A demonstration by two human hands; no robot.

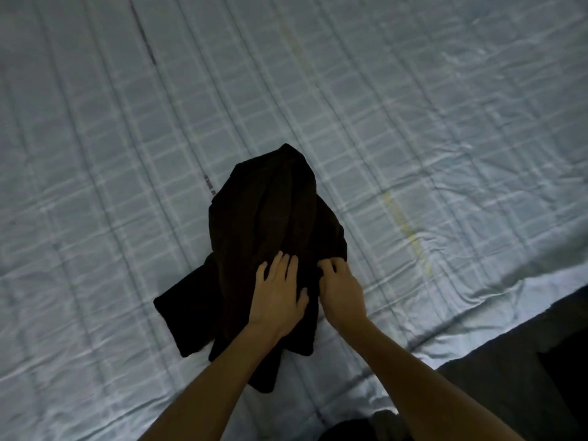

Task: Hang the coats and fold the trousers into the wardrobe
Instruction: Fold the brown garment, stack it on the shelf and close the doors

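Note:
A dark, almost black garment [264, 218] lies crumpled on the bed, bunched into a heap with one flat part spreading out to the lower left. My left hand [278, 292] rests flat on its near part with the fingers spread. Just to the right, my right hand [339, 288] has its fingers curled into the cloth and pinches a fold. Whether the garment is a coat or trousers cannot be told in this dim light.
The bed [127, 154] is covered by a pale blue checked sheet with a few wrinkles. Its edge runs diagonally at the lower right, and a dark floor [541, 361] lies beyond it.

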